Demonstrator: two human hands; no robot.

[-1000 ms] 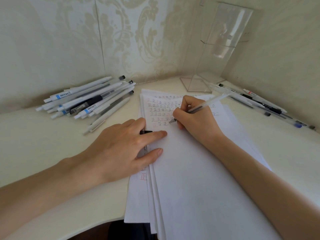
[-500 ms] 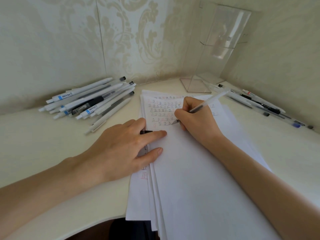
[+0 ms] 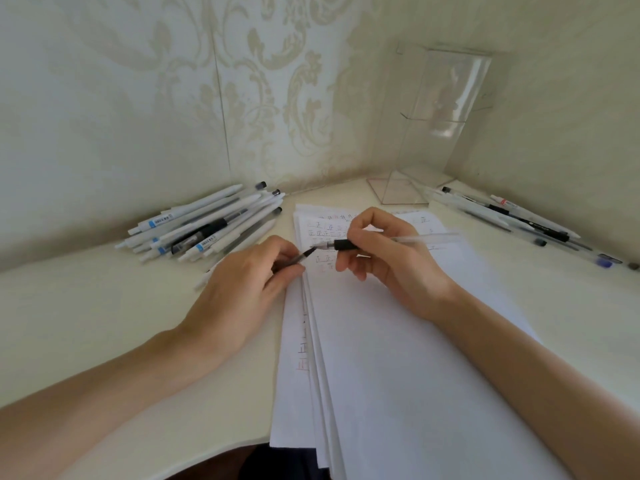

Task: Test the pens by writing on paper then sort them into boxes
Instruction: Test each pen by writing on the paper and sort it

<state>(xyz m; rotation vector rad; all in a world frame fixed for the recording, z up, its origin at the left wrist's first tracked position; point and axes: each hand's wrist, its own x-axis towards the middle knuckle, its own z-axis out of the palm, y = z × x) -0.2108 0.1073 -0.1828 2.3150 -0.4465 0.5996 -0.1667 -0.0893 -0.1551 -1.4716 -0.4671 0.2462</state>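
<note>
My right hand (image 3: 384,261) holds a clear pen (image 3: 408,240) with a black grip, lifted off the paper and lying nearly level, its tip pointing left. My left hand (image 3: 242,289) pinches a small dark pen cap (image 3: 299,258) whose open end faces the pen's tip, a short gap apart. Under both hands lies a stack of white paper (image 3: 398,358) with rows of written marks near its top. A pile of white pens (image 3: 207,226) lies to the left by the wall. More pens (image 3: 519,220) lie in a row at the right.
A tall clear acrylic box (image 3: 436,133) stands in the back corner between the two walls. The cream table (image 3: 86,323) curves toward me at the front edge. Patterned walls close off the back and the right side.
My right hand stopped writing and raised the pen off the paper, turning it level. My left hand lifted from the paper's edge and brought the cap up toward the pen's tip.
</note>
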